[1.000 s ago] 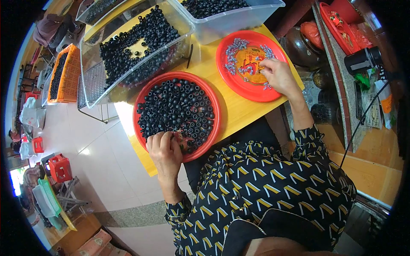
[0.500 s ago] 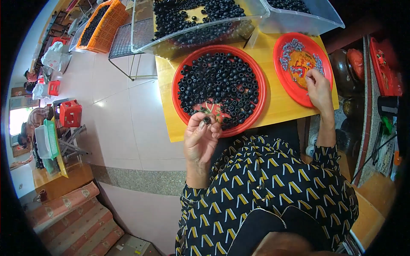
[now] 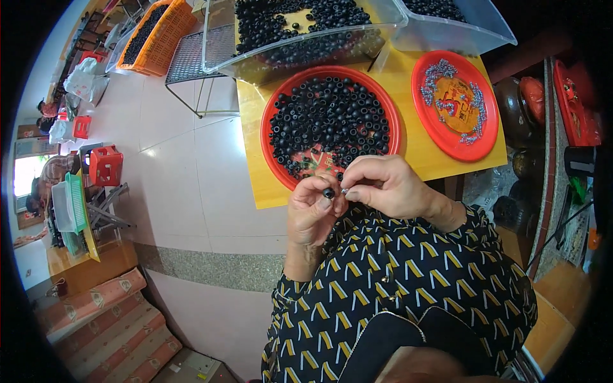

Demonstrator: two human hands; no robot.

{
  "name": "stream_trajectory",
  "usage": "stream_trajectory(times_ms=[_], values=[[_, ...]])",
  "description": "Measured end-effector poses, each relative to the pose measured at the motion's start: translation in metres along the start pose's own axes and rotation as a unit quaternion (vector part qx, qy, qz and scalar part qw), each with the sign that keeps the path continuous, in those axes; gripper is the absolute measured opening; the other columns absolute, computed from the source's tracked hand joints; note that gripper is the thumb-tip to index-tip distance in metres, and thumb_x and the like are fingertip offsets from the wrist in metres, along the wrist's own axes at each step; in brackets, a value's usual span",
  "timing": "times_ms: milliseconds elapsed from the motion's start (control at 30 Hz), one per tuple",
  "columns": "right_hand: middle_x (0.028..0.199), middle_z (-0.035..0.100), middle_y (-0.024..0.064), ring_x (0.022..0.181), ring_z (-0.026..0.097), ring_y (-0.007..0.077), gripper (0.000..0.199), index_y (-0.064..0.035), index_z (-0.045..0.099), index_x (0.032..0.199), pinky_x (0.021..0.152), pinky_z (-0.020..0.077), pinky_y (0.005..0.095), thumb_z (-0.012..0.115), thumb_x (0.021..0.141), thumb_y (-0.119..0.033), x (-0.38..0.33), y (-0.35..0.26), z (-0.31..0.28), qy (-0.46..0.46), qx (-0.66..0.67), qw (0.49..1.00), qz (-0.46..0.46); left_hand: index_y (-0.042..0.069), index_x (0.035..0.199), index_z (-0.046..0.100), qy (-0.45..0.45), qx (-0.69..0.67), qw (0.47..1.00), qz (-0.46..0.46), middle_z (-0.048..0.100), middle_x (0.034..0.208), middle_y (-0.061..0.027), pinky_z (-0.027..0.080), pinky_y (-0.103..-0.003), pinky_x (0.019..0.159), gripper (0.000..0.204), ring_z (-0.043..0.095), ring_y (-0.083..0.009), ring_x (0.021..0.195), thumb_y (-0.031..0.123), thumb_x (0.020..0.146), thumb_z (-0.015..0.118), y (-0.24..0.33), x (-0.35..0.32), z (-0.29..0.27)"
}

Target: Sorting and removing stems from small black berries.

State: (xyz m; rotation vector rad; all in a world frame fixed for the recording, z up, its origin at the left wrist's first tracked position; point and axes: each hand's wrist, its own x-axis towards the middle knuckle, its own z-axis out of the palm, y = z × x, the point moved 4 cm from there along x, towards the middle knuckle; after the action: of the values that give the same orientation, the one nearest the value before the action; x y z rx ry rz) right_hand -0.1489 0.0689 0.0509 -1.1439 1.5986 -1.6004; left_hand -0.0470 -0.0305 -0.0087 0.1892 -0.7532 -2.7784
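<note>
- Head view, hands: the left hand (image 3: 311, 210) is pinching a small black ring (image 3: 328, 193) between thumb and fingertips, just in front of the person's chest and just off the near rim of the big red plate (image 3: 271, 108); the right hand (image 3: 383, 185) is curling its fingers together and pinching a tiny silver piece (image 3: 344, 190) right beside the ring; the two parts are almost touching, though whether they are already joined is too small to tell.
- Head view, stock: the big red plate is lying on the yellow table (image 3: 415, 147) and is carrying a thick heap of black rings, with only a small bare patch showing at its near edge; judging by that, very little of the heap is used up and most of the work seems to be waiting.
- Head view, small parts: the smaller red plate (image 3: 488, 137) to the right is holding scattered silver pieces around its rim, a fair supply by the look of it.
- Head view, further back: two clear tubs (image 3: 220, 60) at the far edge of the table are sitting full of more black rings, and an orange crate (image 3: 182, 19) on the floor to the left is holding more dark pieces; I am seeing no separate pile of finished pieces, so how many are done cannot be told.
</note>
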Motion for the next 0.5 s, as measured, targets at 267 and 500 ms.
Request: stream_trajectory(times_ms=[267,500], values=[[0.077,0.057,0.0068,0.07,0.056,0.0136,0.012,0.0012,0.057,0.083,0.061,0.0445,0.0241,0.062,0.072,0.003,0.004,-0.003,0.009,-0.033,-0.022,0.999,0.001,0.0,0.09,0.057,0.022,0.099,0.994,0.043,0.051,0.094,-0.0104,0.046,-0.026,0.066,0.026,0.05,-0.0174,0.086,-0.004,0.067,0.068,0.006,-0.004,-0.006],[0.068,0.053,-0.0008,0.066,0.048,0.0055,0.01,-0.0013,0.056,0.075,0.058,0.0411,0.0214,0.064,0.074,-0.006,0.003,0.016,0.009,-0.097,0.099,0.973,0.186,-0.004,0.086,0.06,-0.032,0.38,0.918,0.106,0.055,0.09,-0.0114,0.045,-0.024,0.068,0.02,0.054,-0.0164,0.081,-0.005,0.067,0.067,0.02,-0.006,0.001]])
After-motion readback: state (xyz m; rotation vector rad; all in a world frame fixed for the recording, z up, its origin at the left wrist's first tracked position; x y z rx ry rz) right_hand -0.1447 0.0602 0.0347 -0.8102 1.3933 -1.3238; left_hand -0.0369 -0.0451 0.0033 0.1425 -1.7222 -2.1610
